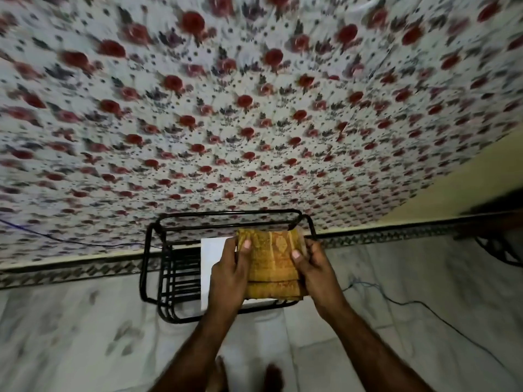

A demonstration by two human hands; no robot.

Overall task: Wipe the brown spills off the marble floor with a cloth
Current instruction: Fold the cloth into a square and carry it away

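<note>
Marble floor point(85, 321) meets floral sheet point(254, 108); hands point(271, 275) grip folded cloth point(271, 264).

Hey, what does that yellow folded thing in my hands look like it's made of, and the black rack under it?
The folded cloth looks like woven fabric, mustard yellow with a lighter woven pattern; its soft stacked layers suggest textile. The black rack looks like painted or coated metal rod: thin, rigid, bent bars with a slight sheen. Blur leaves finer detail uncertain.

motion-blurred floral sheet point(254, 108); folded cloth point(273, 264) hides most fingers point(246, 244) and part of the wire rack point(158, 278); forearms cut off below.
</note>
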